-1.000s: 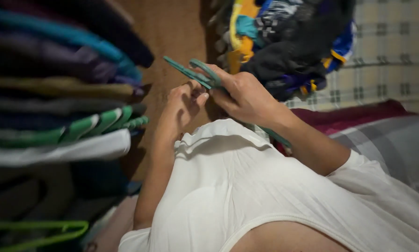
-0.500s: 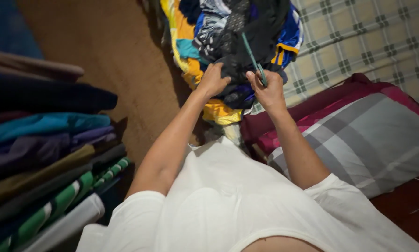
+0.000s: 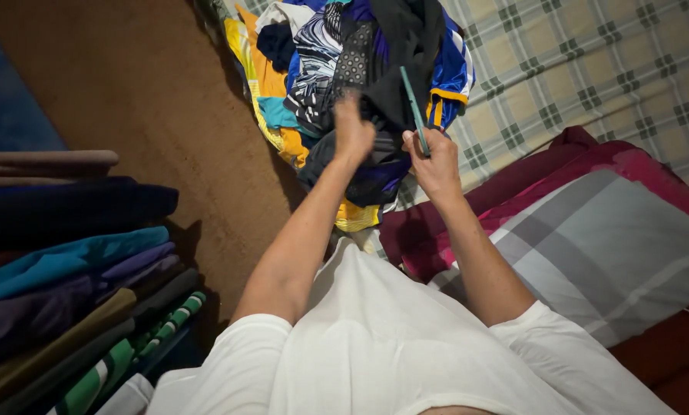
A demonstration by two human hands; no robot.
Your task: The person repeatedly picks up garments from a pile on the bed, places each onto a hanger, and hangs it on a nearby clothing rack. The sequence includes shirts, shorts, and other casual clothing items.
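My right hand (image 3: 435, 163) is closed around a green plastic hanger (image 3: 414, 104) that sticks up over a heap of mixed clothes (image 3: 325, 69) in yellow, blue, black and white at the bed's edge. My left hand (image 3: 354, 132) reaches into the heap and grips a dark garment (image 3: 406, 54); the fingers are blurred. Both arms stretch forward from my white shirt (image 3: 375, 346).
A row of hung or stacked clothes (image 3: 68, 269) fills the left side, over brown carpet (image 3: 145, 100). A checked bedsheet (image 3: 590, 69) lies at the upper right, with a grey-and-maroon pillow (image 3: 613, 246) beside my right arm.
Both hands went from close to my chest out to the clothes heap. The right hand kept the hanger; the left hand took hold of a dark garment and pulls it up.
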